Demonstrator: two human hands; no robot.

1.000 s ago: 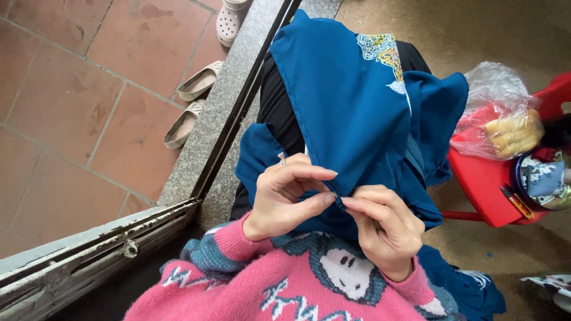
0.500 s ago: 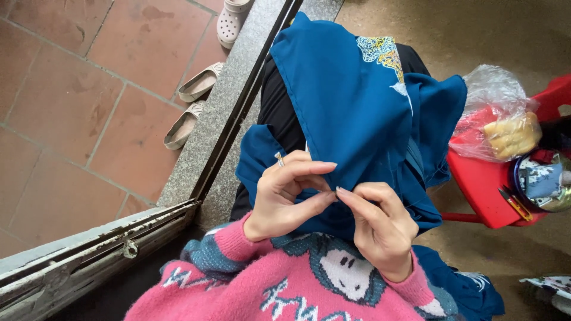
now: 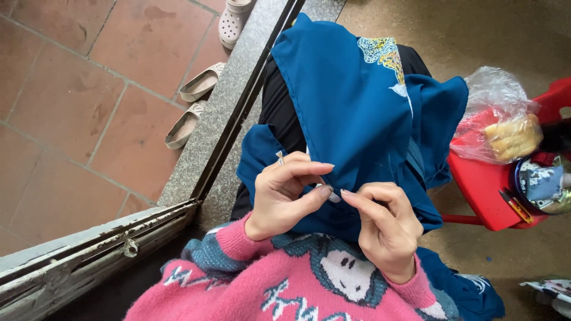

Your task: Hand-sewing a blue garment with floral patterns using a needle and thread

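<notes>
Nearest the camera, a pink knitted sweater (image 3: 285, 291) with a cartoon face is filling the bottom edge, its cuffs leading up to both hands. The left hand (image 3: 285, 193), wearing a ring, is pinching a fold of the blue garment (image 3: 351, 119) between thumb and forefinger, its grip narrow and closed on the cloth edge. The right hand (image 3: 383, 229), at about four o'clock from the left, is meeting it fingertip to fingertip, also pinching the same fold in a tight grip; whether a needle or thread is sitting between the fingers is too small to tell. The two hands are probably holding so close together to keep a short stretch of the seam taut and steady.

The blue garment is draping over the person's lap and dark trousers (image 3: 282, 113), running up toward twelve o'clock, where a yellow embroidered patch (image 3: 383, 53) is showing.

At three o'clock a red stool (image 3: 488, 190) is standing on the floor, carrying a clear plastic bag (image 3: 499, 119) with something pale yellow inside, a round tin (image 3: 544, 184) and small snips (image 3: 514, 205), likely kept within arm's reach.

Farther off, toward ten and eleven o'clock, a stone doorsill (image 3: 232, 113) is dividing the room from red floor tiles (image 3: 77, 95), where beige flat shoes (image 3: 190, 107) and a pale clog (image 3: 234, 21) are lying.
</notes>
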